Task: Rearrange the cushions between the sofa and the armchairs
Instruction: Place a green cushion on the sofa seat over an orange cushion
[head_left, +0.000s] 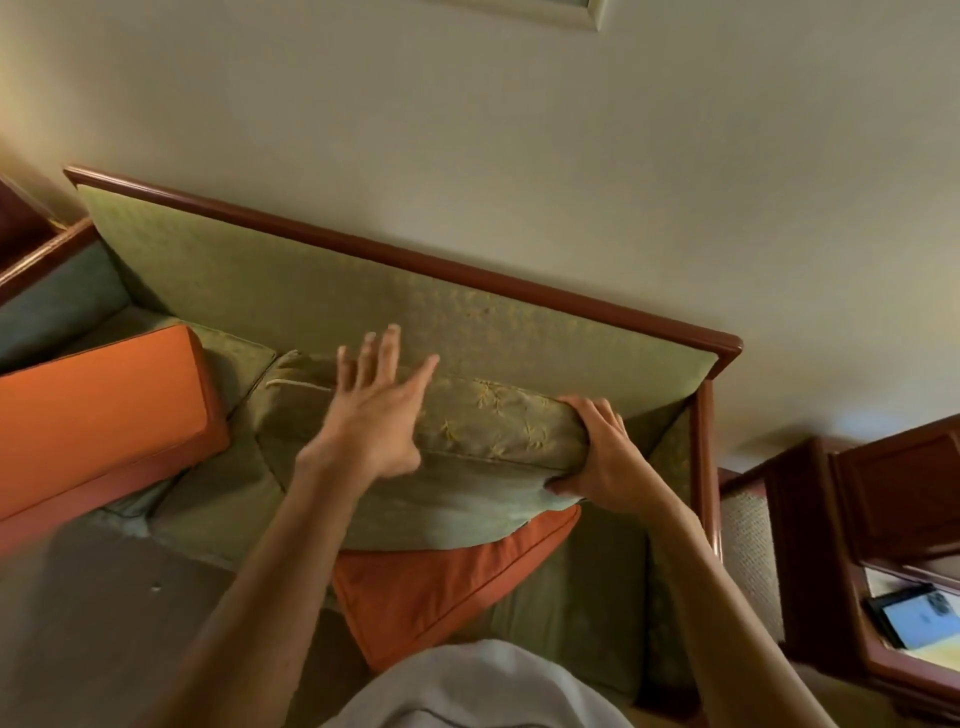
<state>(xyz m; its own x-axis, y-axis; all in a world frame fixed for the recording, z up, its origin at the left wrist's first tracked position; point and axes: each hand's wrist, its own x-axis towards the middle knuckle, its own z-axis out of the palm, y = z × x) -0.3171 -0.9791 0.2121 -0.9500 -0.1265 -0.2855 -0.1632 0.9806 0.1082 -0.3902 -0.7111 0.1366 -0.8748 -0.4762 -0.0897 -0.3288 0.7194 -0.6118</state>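
Observation:
A green embroidered cushion (493, 431) stands on edge on the green sofa (291, 291), against its backrest. My right hand (602, 457) grips the cushion's right end. My left hand (374, 410) hovers flat with fingers spread over the cushion's left part. An orange cushion (441, 582) lies partly under the green one, near the seat's front. A larger orange cushion (98, 410) rests on the left side of the seat.
The sofa has a dark wooden frame (467, 275) and stands against a pale wall. A wooden side table (852, 525) with a tablet-like item (909, 618) sits at the right. Another wooden piece (31, 244) is at the far left. Brown floor lies at lower left.

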